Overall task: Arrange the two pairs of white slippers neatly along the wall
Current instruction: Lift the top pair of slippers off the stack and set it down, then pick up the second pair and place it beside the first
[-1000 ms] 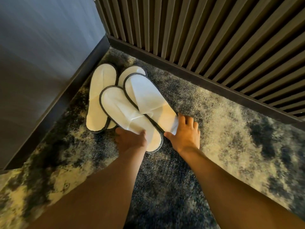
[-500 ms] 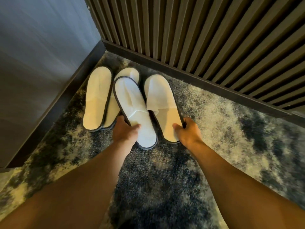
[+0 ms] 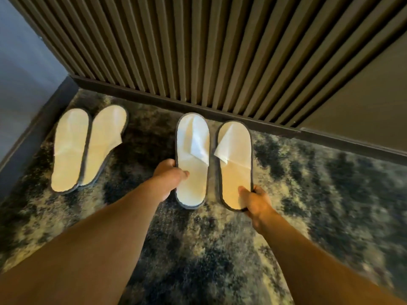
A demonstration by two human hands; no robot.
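Observation:
One pair of white slippers with grey trim lies in the left corner: the outer slipper overlaps the edge of the inner slipper. A second pair lies side by side on the carpet, toes toward the slatted wall. My left hand grips the left edge of that pair's left slipper, thumb on its insole. My right hand holds the heel of the right slipper. A narrow gap separates these two slippers.
A dark baseboard runs along the foot of the slatted wall. A smooth grey wall with its own baseboard closes the left side. The floor is mottled dark blue and cream carpet.
Both hands carried the second pair to the right, away from the corner pair, and set the two slippers parallel with their toes at the wall. The view has shifted right.

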